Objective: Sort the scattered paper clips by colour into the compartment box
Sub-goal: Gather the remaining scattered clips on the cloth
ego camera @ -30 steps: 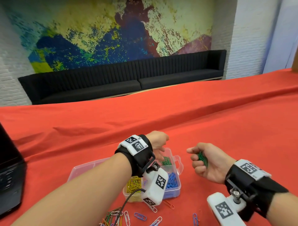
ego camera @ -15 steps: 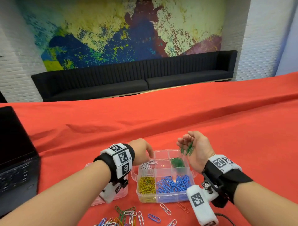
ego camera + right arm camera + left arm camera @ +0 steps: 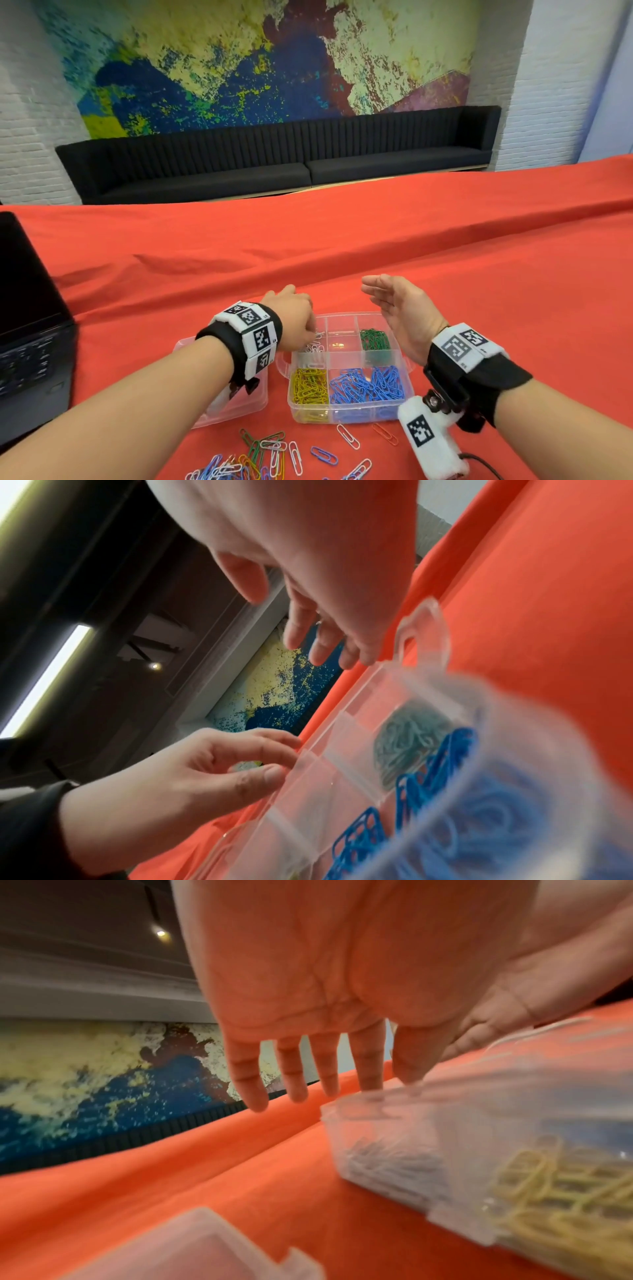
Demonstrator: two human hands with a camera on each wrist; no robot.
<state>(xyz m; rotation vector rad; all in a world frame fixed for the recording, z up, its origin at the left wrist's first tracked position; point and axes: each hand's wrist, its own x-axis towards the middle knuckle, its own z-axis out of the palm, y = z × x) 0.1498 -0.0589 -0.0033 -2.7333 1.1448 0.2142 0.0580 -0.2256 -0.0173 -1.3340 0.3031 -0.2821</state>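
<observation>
Crosswise lies the compartment box (image 3: 346, 416), long axis left-right; right hand (image 3: 400, 311) spread, left hand (image 3: 291, 320) fingers (image 3: 294, 1074) apart.

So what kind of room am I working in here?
Probably an office lounge or common area, not a workshop: a long black bench sofa under a big abstract mural, white brick walls, and a laptop on the red-clothed table.

Right hand (image 3: 406, 313): a second ago curled round a bunch of green paper clips right of the clear plastic compartment box (image 3: 346, 416); half a second ago over its far right cell; now fingers straight, palm bare. Green clips (image 3: 375, 339) lie in that cell. Left hand (image 3: 294, 320) has shifted from the green cell to the far left cell of white clips (image 3: 313, 349).
</observation>
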